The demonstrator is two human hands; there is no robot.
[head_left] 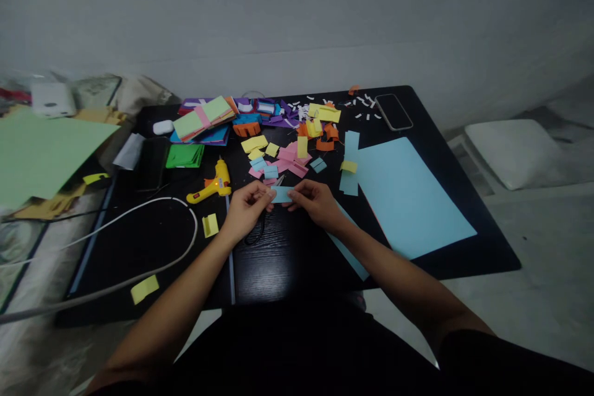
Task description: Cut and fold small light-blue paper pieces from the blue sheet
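Between my two hands is a small blue paper piece (282, 195), stretched level above the dark table. My left hand (251, 204) pinches its left end between thumb and fingers. The right end is gripped by my right hand (314, 200) in the same way. Just behind the paper, scissors (279, 181) lie partly hidden by it and my hands. Small folded blue pieces (271, 171) and pink paper pieces (293, 159) lie just beyond my fingers. A long blue strip (350, 253) passes under my right forearm.
A yellow glue gun (217, 183) lies left, near a white cable (192, 223). Large blue sheets (413, 198) and a phone (393, 112) are at right. Behind are stacked coloured papers (204, 120) and white scraps (366, 101). The black table (288, 260) meets the wall.
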